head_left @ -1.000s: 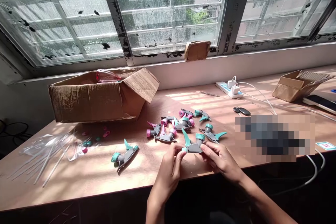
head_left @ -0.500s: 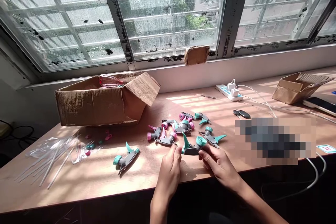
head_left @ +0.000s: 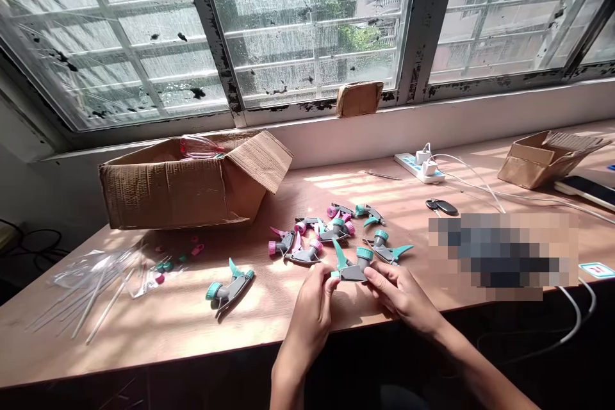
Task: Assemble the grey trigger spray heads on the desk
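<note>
A grey trigger spray head (head_left: 354,273) with a teal trigger and teal collar is held between my two hands, just above the front part of the table. My left hand (head_left: 310,304) is closed, its thumb and fingers at the teal nozzle end. My right hand (head_left: 406,298) pinches the other end, below the collar. Just behind are several more spray heads in a loose group, among them a grey-and-teal one (head_left: 384,246) and a grey-and-pink one (head_left: 305,252). Another teal spray head (head_left: 229,288) lies apart to the left.
On the left of the wooden table (head_left: 168,333) lie white tubes (head_left: 89,301) and small pink and teal parts (head_left: 166,266). A cardboard box (head_left: 163,195) containing a clear reddish bottle (head_left: 199,147) stands behind. Back right are a power strip (head_left: 418,168), keys (head_left: 441,207) and a smaller box (head_left: 538,163).
The held spray head has turned so its collar points more upward. My left hand has shifted slightly, its fingers closer around the nozzle end. The other spray heads stay put.
</note>
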Tool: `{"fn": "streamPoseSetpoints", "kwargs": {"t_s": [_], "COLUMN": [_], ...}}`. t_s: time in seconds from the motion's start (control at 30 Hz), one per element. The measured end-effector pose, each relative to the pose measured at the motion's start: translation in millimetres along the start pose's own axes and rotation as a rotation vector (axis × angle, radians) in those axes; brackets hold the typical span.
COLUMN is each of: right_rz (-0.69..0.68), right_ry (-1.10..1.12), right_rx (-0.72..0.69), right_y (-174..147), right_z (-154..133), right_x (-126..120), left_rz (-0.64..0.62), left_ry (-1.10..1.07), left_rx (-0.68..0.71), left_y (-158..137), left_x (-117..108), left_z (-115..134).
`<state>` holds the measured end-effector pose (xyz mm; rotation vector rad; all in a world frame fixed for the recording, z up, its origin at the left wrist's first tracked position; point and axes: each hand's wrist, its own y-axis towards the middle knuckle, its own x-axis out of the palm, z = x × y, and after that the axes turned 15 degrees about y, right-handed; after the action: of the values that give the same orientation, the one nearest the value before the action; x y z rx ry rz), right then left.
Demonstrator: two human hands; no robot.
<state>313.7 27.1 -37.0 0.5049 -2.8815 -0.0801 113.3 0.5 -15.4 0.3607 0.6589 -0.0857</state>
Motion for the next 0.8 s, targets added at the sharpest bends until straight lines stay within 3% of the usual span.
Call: {"fn": "streamPoseSetpoints", "kwargs": {"t_s": [0.23,0.37,0.5,0.7,0.8], "right_rz": [0.009,0.023,-0.003,0.018,0.034], "right_ry": [0.132,0.025,-0.058,-0.103,-0.229], "right_rx": [0.053,-0.030,-0.097,-0.156,-0.236], "right_y": [2,-1,-4,-5,-4], "right_z": [0,2,5,0,-2], "right_x": [0,2,4,8,11], "left_rz": [-0.028,-0.068,-0.012,0.003,0.019], "left_ry": [-0.061,-0.140,-0.157,-0.107,-0.097], "left_rx": [0.022,-0.095,-0.194,-0.183,-0.187], "left_y": [-2,-1,0,4,6], "left_x": [-2,-5,-2,4,3], "left_z": [0,3,1,-1,1]}}
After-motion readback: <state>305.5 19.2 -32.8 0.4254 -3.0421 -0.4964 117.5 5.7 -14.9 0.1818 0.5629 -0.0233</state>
